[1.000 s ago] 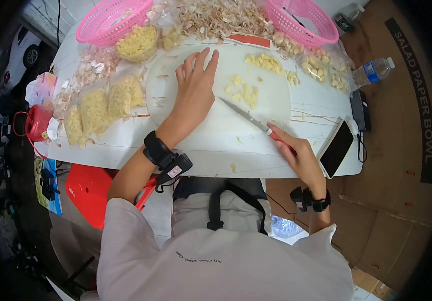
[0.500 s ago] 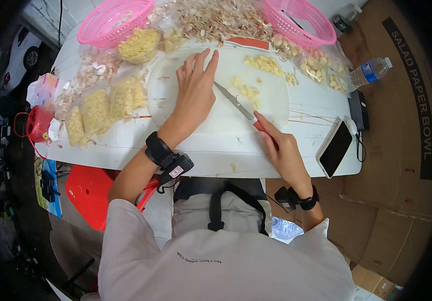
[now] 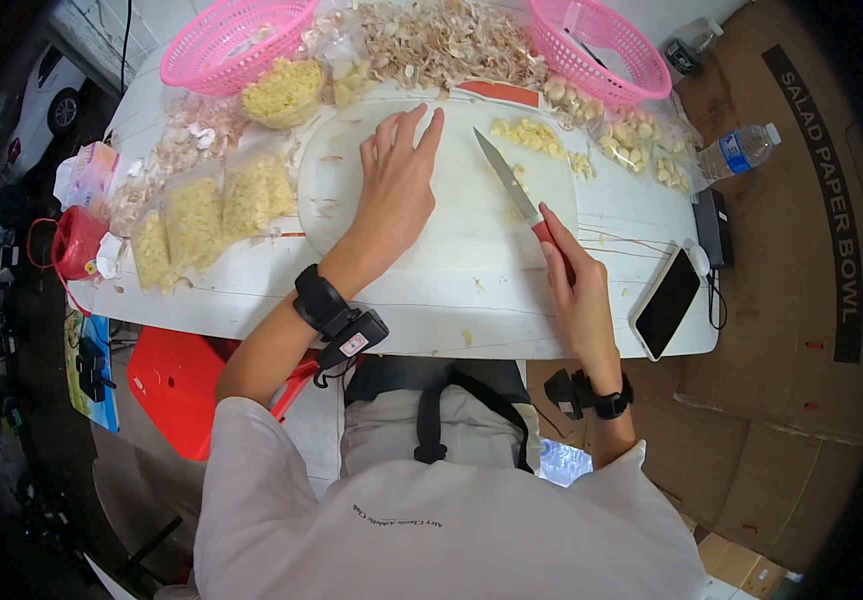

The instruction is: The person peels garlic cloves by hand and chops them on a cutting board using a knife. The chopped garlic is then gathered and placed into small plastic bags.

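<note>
My right hand (image 3: 573,278) is closed round the red handle of a knife (image 3: 508,178), its blade pointing up and left over the right part of a round white board (image 3: 471,235). Beyond the blade, pale chopped garlic pieces (image 3: 528,136) lie on the board's upper right. On the left part of the board rests my left hand (image 3: 398,180), palm down with its fingers stretched out, holding nothing. What lies beneath that palm is hidden.
Bags of chopped garlic (image 3: 194,222) lie left. Pink baskets (image 3: 236,75) (image 3: 641,88), garlic skins (image 3: 441,45) and a filled tub (image 3: 281,92) line the back. A phone (image 3: 667,303) and water bottle (image 3: 739,152) are right.
My right hand has shifted right with the knife, whose blade has turned more upright. The garlic pieces in the board's middle have mostly gone from there. My left hand has hardly moved.
</note>
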The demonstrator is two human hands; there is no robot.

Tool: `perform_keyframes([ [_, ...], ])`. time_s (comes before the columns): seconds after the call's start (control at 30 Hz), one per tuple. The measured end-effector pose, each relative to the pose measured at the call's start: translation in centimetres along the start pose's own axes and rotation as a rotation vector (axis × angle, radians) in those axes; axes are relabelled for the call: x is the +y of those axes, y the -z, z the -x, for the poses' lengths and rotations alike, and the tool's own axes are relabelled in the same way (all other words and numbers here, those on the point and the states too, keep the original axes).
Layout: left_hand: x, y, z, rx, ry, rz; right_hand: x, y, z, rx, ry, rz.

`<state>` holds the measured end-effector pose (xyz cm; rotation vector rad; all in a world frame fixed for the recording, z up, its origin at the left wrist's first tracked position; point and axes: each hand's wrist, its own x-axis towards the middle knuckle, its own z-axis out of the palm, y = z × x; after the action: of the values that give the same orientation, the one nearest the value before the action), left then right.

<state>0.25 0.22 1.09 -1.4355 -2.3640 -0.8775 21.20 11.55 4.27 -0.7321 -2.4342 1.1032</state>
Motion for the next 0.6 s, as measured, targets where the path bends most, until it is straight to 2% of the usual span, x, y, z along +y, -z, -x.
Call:
perform_keyframes([
  [0.27, 0.1, 0.0, 0.0, 0.000, -0.009, 0.000, 2.5, 2.2, -2.4, 0.078, 0.108, 0.147],
  [0.4, 0.0, -0.2, 0.2, -0.011, -0.014, 0.008, 2.8, 3.4, -3.4, 0.028, 0.162, 0.272],
  [0.47, 0.0, -0.2, 0.2, -0.023, -0.017, 0.016, 3.1, 4.0, -3.6, -0.063, 0.224, 0.388],
  [0.6, -0.1, -0.4, 0.2, -0.033, -0.012, 0.023, 3.0, 5.1, -3.3, -0.134, 0.214, 0.438],
])
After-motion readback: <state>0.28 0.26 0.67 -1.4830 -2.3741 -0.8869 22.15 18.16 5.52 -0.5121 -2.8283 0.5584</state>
